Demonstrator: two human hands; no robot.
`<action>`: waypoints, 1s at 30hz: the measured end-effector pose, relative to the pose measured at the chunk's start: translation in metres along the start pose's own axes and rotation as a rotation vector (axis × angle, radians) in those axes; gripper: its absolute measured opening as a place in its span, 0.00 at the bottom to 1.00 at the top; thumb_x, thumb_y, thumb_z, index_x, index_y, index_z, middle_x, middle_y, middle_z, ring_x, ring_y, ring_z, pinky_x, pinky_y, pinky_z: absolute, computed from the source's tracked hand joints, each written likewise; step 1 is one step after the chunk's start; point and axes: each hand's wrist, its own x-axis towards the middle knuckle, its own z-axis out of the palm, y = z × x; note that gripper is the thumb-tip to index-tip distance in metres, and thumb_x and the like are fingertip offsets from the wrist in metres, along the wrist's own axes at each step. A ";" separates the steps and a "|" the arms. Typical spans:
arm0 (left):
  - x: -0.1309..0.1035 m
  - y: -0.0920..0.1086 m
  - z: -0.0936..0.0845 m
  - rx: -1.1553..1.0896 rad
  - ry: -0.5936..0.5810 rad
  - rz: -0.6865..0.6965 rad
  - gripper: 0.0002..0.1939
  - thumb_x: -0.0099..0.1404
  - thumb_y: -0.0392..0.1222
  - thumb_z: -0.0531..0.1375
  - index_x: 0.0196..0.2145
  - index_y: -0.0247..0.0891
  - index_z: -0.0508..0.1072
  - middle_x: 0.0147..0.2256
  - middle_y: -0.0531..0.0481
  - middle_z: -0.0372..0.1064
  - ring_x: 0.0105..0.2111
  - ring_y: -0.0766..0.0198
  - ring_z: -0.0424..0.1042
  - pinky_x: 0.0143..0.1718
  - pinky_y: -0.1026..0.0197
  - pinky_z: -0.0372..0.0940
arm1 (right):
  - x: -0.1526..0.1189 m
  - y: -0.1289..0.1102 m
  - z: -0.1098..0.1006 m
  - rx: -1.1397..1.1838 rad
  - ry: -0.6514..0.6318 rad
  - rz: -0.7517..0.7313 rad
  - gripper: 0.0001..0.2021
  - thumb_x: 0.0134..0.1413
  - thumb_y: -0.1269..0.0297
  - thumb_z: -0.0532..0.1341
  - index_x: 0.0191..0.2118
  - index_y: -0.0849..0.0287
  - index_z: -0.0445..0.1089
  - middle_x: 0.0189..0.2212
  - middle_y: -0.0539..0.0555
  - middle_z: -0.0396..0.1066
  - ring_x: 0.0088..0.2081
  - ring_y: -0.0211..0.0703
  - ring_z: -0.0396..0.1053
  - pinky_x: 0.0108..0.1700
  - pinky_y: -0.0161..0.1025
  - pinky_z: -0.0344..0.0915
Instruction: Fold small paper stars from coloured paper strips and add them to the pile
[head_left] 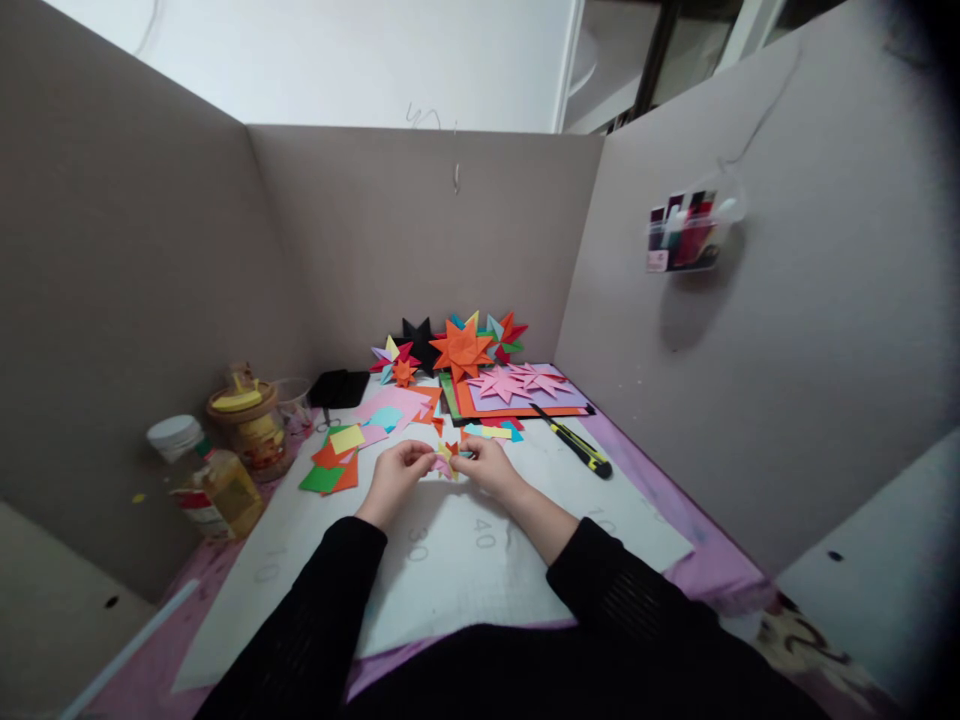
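Note:
Between my two hands is a small folded paper piece (446,461) in yellow, pink and orange, held just above the white mat (450,570). My left hand (400,475) pinches its left side with thumb and forefinger. On its right side, the fingers of my right hand (487,468) are closed round the edge. Small blue and yellow paper strips (495,432) lie just beyond my right hand. Left of my left hand are green, orange and yellow paper squares (330,462).
Folded paper stars (461,348) stand at the back wall, with pink stars (501,383) on stacked sheets. A yellow-black cutter (574,442) lies at right. A glue bottle (225,490), a jar (251,430) and a black phone-like object (339,388) are at left.

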 end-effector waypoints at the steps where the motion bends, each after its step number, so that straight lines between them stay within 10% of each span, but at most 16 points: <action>1: 0.000 -0.001 0.000 0.001 -0.001 0.001 0.13 0.50 0.45 0.64 0.28 0.33 0.72 0.25 0.48 0.73 0.24 0.66 0.70 0.26 0.66 0.61 | 0.000 0.000 0.000 0.001 -0.002 0.000 0.04 0.39 0.67 0.60 0.21 0.61 0.68 0.22 0.47 0.63 0.27 0.36 0.60 0.30 0.32 0.55; 30: -0.001 -0.005 0.013 -0.099 -0.045 0.015 0.13 0.52 0.44 0.61 0.27 0.38 0.59 0.18 0.58 0.64 0.19 0.68 0.65 0.22 0.68 0.57 | -0.005 -0.008 0.005 0.215 -0.119 0.124 0.07 0.40 0.64 0.61 0.22 0.63 0.69 0.18 0.47 0.64 0.21 0.33 0.57 0.25 0.31 0.53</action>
